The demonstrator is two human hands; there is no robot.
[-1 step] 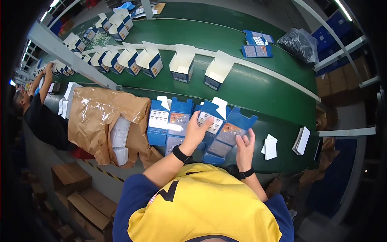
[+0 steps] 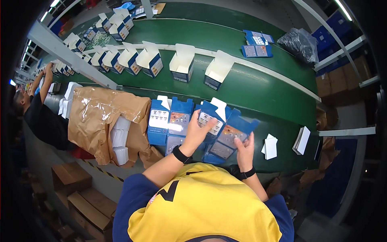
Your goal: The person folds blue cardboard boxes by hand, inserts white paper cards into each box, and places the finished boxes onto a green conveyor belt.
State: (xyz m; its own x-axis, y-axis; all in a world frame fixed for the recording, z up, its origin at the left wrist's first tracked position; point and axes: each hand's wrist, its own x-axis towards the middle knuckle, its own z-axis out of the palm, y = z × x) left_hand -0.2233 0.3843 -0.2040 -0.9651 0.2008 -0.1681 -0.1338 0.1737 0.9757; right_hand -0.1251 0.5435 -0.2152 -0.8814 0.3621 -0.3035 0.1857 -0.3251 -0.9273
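A blue printed carton blank (image 2: 231, 137), partly opened out, is held in front of me over the near edge of the green bench. My left hand (image 2: 196, 132) grips its left panel, thumb on the white printed area. My right hand (image 2: 244, 152) pinches the right-hand panel near its edge, thumb on the printed face. A white flap (image 2: 219, 107) sticks up at the carton's top. More flat blue carton blanks (image 2: 179, 121) lie just left of my left hand. Right of my right hand are small white folded papers (image 2: 271, 147) and a second white stack (image 2: 300, 141).
Opened boxes (image 2: 181, 64) stand in a row along the green conveyor (image 2: 262, 82) beyond. A torn brown paper wrap (image 2: 105, 117) holding white papers sits at left. Farther right lie flat cartons (image 2: 257, 50) and a plastic bag (image 2: 299, 44). Another person (image 2: 46, 117) works far left.
The carton's right panel has shifted slightly and tilted, and my right thumb has moved a little left and down on it. My left hand stays nearly in place.
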